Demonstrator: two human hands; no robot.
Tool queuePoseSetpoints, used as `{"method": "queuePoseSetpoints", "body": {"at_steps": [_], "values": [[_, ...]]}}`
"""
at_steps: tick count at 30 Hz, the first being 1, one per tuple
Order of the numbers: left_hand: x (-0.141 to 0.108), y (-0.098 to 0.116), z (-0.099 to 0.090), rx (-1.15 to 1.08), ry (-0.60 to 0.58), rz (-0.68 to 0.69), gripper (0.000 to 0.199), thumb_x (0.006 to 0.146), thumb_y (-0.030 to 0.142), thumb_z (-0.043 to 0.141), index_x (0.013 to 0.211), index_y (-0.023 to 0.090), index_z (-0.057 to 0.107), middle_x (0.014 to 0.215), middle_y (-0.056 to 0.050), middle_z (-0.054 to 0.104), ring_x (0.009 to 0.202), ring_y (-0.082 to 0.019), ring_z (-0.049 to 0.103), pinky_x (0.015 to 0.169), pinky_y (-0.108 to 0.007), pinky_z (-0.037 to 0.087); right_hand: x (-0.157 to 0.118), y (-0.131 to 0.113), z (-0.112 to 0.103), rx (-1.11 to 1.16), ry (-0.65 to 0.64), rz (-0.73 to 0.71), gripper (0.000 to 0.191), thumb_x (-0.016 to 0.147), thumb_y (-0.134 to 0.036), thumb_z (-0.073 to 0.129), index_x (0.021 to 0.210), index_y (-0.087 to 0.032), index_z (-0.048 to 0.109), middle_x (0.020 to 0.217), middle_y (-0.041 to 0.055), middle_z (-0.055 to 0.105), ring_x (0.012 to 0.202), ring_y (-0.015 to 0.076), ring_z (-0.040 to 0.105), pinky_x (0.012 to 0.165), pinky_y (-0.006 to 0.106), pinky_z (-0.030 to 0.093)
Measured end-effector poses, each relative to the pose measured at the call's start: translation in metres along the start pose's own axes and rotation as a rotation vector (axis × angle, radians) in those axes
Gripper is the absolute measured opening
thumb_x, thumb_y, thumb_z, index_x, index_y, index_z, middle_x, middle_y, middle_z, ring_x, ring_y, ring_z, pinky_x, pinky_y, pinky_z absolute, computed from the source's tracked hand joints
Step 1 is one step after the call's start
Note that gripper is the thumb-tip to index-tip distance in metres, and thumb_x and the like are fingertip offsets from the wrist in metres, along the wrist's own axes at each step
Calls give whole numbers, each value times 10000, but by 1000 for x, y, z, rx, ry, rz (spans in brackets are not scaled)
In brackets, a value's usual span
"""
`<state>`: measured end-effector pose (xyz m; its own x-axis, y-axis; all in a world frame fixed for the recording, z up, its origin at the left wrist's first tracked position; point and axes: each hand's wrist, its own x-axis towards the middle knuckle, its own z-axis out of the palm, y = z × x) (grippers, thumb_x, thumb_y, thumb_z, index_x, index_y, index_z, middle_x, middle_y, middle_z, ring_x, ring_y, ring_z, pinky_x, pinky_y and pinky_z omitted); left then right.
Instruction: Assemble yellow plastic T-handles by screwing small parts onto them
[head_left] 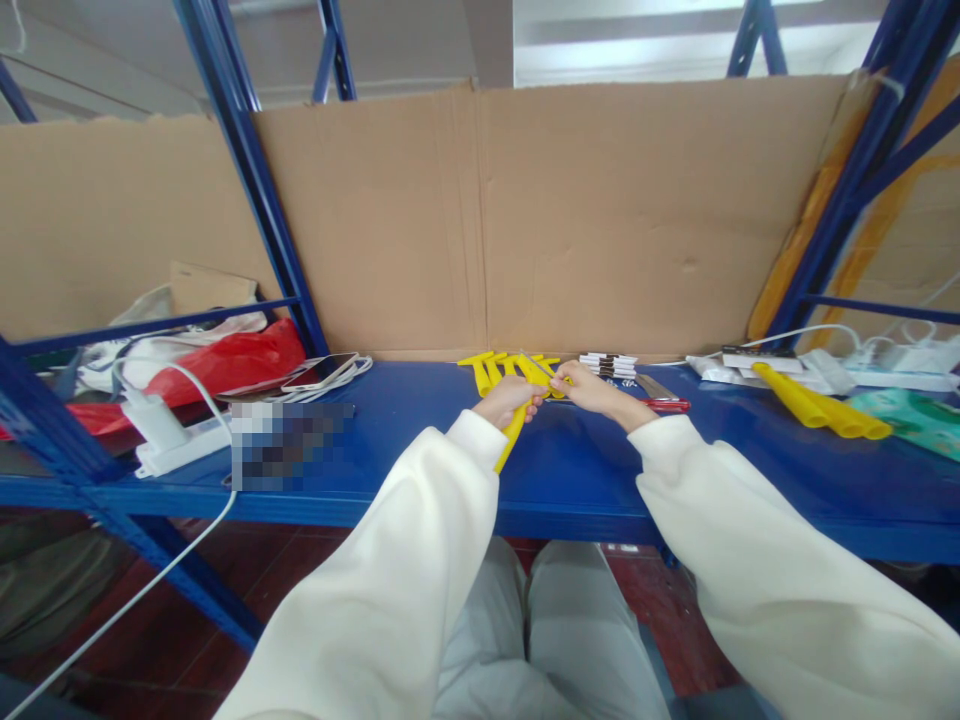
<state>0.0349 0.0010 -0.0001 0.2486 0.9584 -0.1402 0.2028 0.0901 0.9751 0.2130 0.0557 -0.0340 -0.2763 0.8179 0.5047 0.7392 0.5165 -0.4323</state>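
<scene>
My left hand (504, 401) is closed around a long yellow piece (511, 440), which sticks out below the fist toward the shelf's front edge. Close beside it, my right hand (589, 390) pinches a thin grey stick-like tool (534, 364) that slants up to the left over the yellow material. The fingers hide where the tool and the piece meet. Just behind my hands, several yellow T-shaped pieces (484, 372) lie in a row on the blue shelf (420, 430). Right of them is a stack of white strips with dark bands (607, 366).
A red-handled tool (667, 405) lies by my right wrist. Rolled yellow tubes (825, 405) and a green packet (911, 420) are at the right. A phone (321, 371), a white power strip (184, 445) and a red bag (232, 362) sit left. Cardboard (600, 220) walls the back.
</scene>
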Motion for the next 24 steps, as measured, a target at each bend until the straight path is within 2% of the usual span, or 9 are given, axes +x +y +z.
{"method": "queuePoseSetpoints", "body": {"at_steps": [10,15,18,20,24], "values": [[6,-3,-2,-57,-28,-9,224,932,57,562,748,182,536,533,55,442,435,-66,382,479,-197,330,1,6,2,41,4,10,198,862,-284,627,686,-194,650,933,87,715,918,238,644,915,391,491],[4,-2,-2,-92,-26,-17,201,904,66,620,756,179,544,528,63,448,400,-53,378,438,-180,302,1,6,5,86,35,29,190,822,-291,676,658,-211,624,880,63,698,957,254,644,958,415,487],[0,1,0,-125,-9,-2,204,888,81,656,761,182,533,505,70,449,372,-52,371,387,-172,270,0,7,7,157,94,52,152,816,-331,705,743,-221,630,936,58,695,1005,256,638,993,440,484],[-3,3,0,-145,-7,10,221,921,72,605,754,185,516,481,73,440,358,-52,366,371,-168,262,-2,6,8,239,121,81,174,818,-365,727,849,-224,630,1030,69,696,1042,252,634,1004,447,487],[-6,5,0,-168,-38,21,274,968,34,497,740,186,498,455,81,423,339,-46,354,366,-159,257,-6,3,7,389,92,128,284,826,-433,753,963,-222,625,1129,84,701,1064,245,634,1002,434,491]]}}
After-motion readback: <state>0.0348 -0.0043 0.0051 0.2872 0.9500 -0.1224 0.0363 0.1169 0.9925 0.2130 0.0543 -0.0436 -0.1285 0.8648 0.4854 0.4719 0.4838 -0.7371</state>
